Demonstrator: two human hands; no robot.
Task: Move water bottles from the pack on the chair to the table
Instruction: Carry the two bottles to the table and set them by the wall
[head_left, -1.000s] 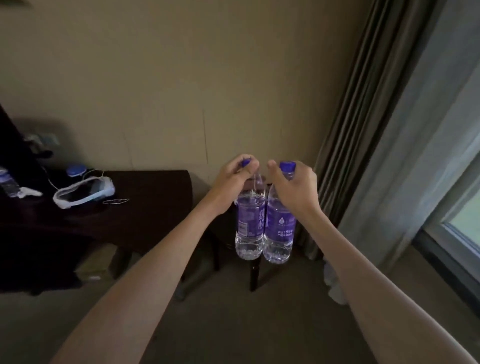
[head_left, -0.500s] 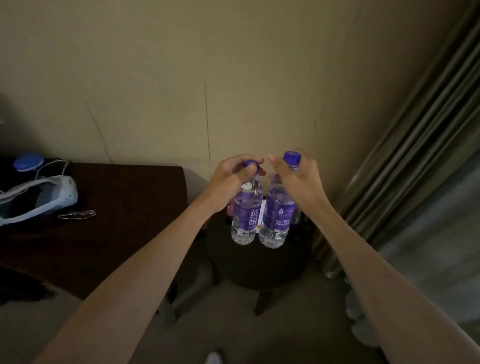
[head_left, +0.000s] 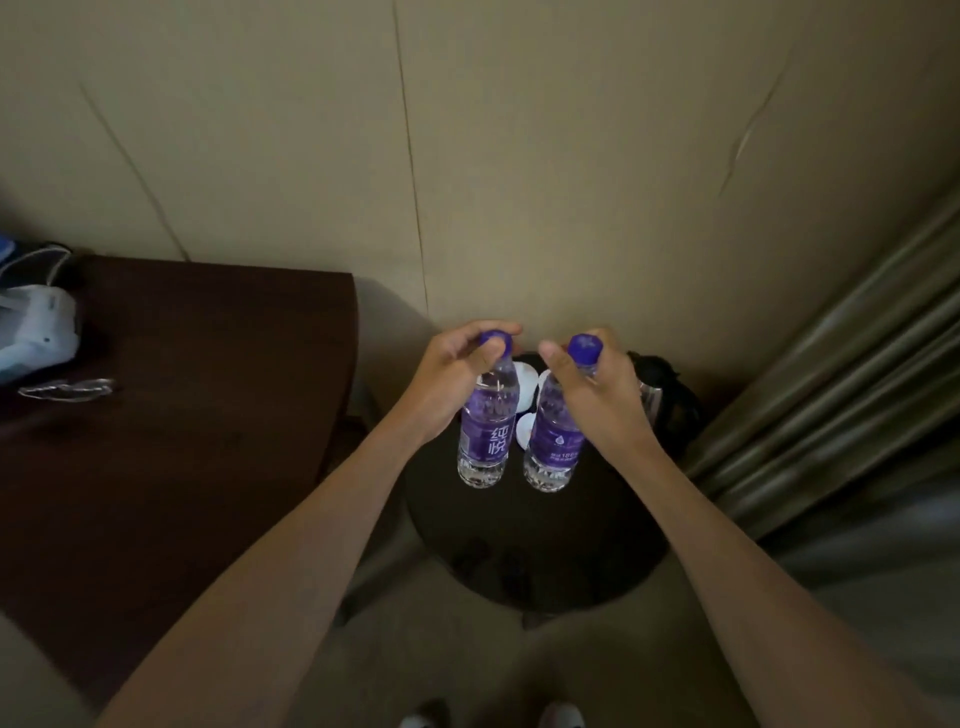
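I hold two clear water bottles with purple labels and blue caps, one in each hand, upright by their necks. My left hand (head_left: 452, 382) grips the left water bottle (head_left: 485, 434); my right hand (head_left: 597, 397) grips the right water bottle (head_left: 553, 444). Both hang over a small round dark table (head_left: 535, 551), a little apart from each other; whether their bases touch the top I cannot tell. The pack and the chair are out of view.
A dark wooden desk (head_left: 197, 415) stands to the left with a white headset (head_left: 36, 332) and glasses (head_left: 67, 387) on it. White cups (head_left: 527, 387) and a dark kettle (head_left: 662, 400) sit at the round table's back. Curtains (head_left: 841, 374) hang on the right.
The view has swung left and down, from the curtain and window to the round table. Both bottles have come lower over the table top and moved slightly apart.
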